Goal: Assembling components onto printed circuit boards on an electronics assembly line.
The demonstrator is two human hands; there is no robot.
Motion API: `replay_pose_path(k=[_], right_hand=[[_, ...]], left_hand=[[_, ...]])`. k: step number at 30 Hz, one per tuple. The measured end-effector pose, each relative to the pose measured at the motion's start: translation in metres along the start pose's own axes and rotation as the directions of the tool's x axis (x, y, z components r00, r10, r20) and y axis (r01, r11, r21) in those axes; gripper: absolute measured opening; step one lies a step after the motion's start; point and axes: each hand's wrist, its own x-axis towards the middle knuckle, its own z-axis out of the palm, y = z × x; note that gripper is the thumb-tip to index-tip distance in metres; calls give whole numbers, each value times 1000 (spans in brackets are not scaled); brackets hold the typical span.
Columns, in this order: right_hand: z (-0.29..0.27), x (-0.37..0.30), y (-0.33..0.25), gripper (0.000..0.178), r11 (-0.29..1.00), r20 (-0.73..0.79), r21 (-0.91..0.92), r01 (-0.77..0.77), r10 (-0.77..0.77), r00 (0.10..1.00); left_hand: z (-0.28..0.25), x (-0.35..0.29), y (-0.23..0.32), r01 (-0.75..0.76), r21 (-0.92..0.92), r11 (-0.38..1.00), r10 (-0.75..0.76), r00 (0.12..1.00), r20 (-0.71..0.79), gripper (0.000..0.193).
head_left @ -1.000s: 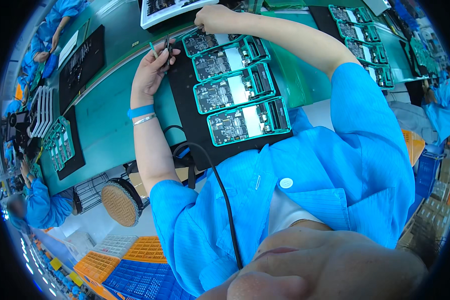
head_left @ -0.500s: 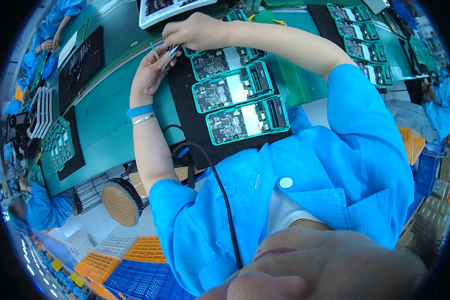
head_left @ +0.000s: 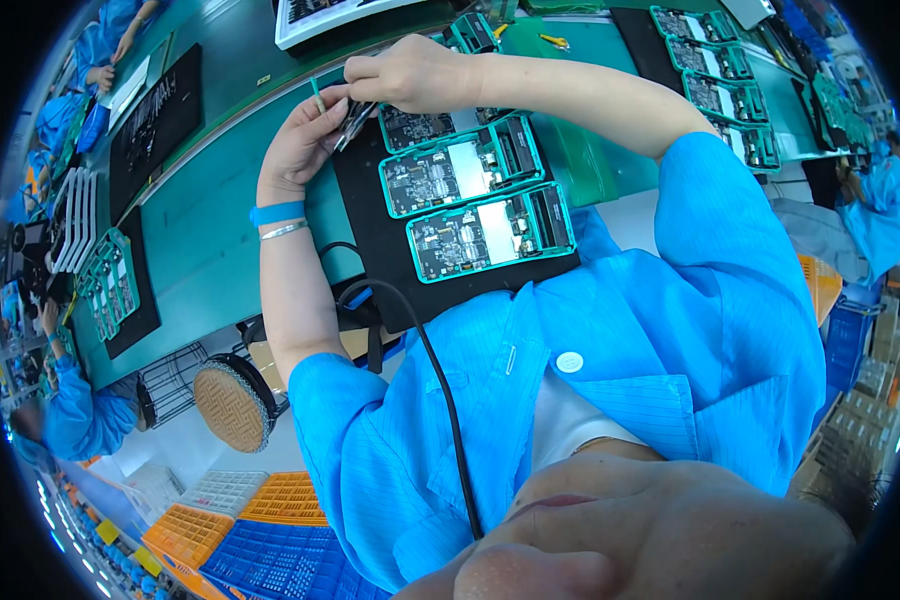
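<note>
My left hand (head_left: pixel 300 145), with a blue band and a metal bracelet at its wrist, is closed round a bundle of thin dark and silvery strips (head_left: pixel 354 126). A slim teal stick (head_left: pixel 317 93) pokes up between its fingers. My right hand (head_left: pixel 415 76) touches the top of the bundle with fingers pinched; what lies between them is hidden. Below the hands, teal-framed circuit boards lie in a row on a black mat (head_left: pixel 365 215): a near board (head_left: pixel 490 236), a middle board (head_left: pixel 460 177) and a farther board (head_left: pixel 415 128) partly covered by my right hand.
A white tray (head_left: pixel 345 22) of dark parts stands at the far edge. A black cable (head_left: pixel 410 310) runs from the bench past my chest. Yellow-handled tools (head_left: pixel 555 42) and green sheeting (head_left: pixel 580 160) lie to the right. More framed boards (head_left: pixel 720 95) sit at far right; co-workers are nearby.
My right hand has shifted slightly right and down, against the bundle. The left hand still grips the strips. The view has moved a little, and more of the far teal-framed unit shows.
</note>
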Motion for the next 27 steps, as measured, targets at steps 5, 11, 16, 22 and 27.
replay_pose_path(k=[5,11,16,22,27], right_hand=[[-6,0,-6,23,998,15,-63,21,-20,1000],[-10,2,-17,29,983,26,32,-179,179,984],[-9,4,-24,24,937,36,138,-320,318,947],[-37,-8,-34,20,654,446,390,-648,482,754],[-39,-28,-50,16,657,559,210,-724,527,640]], left_hand=[[1,-2,-1,-9,-66,998,4,996,-85,31],[7,-4,5,-27,-51,998,31,997,77,35],[4,-6,5,-49,-48,998,56,985,164,40],[8,-6,12,6,97,995,-17,994,109,31],[0,-6,16,-14,106,994,6,998,67,26]])
